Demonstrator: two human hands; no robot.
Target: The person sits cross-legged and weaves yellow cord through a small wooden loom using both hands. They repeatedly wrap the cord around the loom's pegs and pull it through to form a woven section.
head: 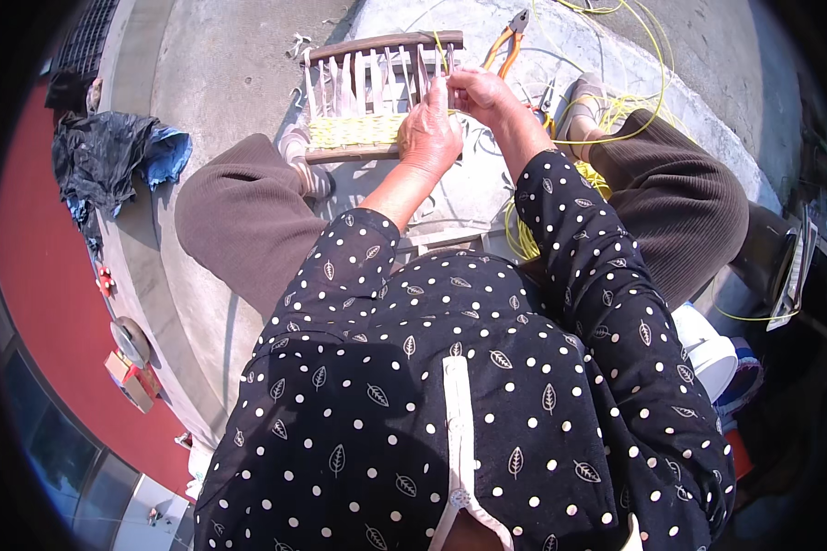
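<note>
A wooden frame (386, 43) strung with pale fabric strips (358, 81) stands before me, and a band of yellow weaving (353, 132) runs along its near side. My left hand (430, 134) grips the right end of the frame's strips, its thumb pointing away from me. Close against it, my right hand (481, 91) has its fingertips pinched together at the rightmost strips. A yellow strand (439, 49) passes up over the far bar by the fingers. What exactly the right fingertips pinch is too small to tell.
Orange-handled pliers (508, 43) lie beyond my right hand, with another small tool (544, 110) nearer my right foot. Loose yellow cord (627, 110) coils around that foot, and more (522, 231) hangs below my right forearm. A white bucket (706, 351) stands at the right.
</note>
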